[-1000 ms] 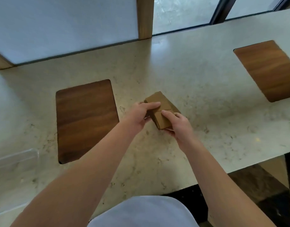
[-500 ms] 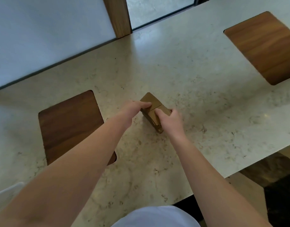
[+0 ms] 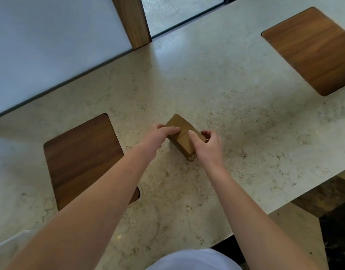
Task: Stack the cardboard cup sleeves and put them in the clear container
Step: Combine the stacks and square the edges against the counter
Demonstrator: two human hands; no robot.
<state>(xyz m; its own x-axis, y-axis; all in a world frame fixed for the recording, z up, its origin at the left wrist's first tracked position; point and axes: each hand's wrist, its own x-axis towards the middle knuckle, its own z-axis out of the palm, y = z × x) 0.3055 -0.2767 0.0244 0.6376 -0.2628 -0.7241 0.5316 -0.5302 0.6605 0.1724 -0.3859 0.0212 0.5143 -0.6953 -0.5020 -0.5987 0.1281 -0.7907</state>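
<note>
A stack of brown cardboard cup sleeves (image 3: 182, 139) rests on the pale stone counter (image 3: 236, 117) at the middle of the view. My left hand (image 3: 158, 137) grips the stack's left side, fingers lying over its top. My right hand (image 3: 208, 146) holds the right side, thumb on the top sleeve and fingers curled round the far edge. Only a corner of the clear container (image 3: 9, 243) shows at the lower left edge, mostly hidden behind my left forearm.
Two dark wooden inlays sit in the counter: one on the left (image 3: 80, 160), one at the far right (image 3: 312, 49). A wooden post (image 3: 134, 20) and a white wall panel stand behind. The counter's front edge runs along the lower right, above a dark floor.
The view has shifted slightly. My right hand has loosened, its fingers now curling round the stack's far right edge. The stack stays in the same place on the counter.
</note>
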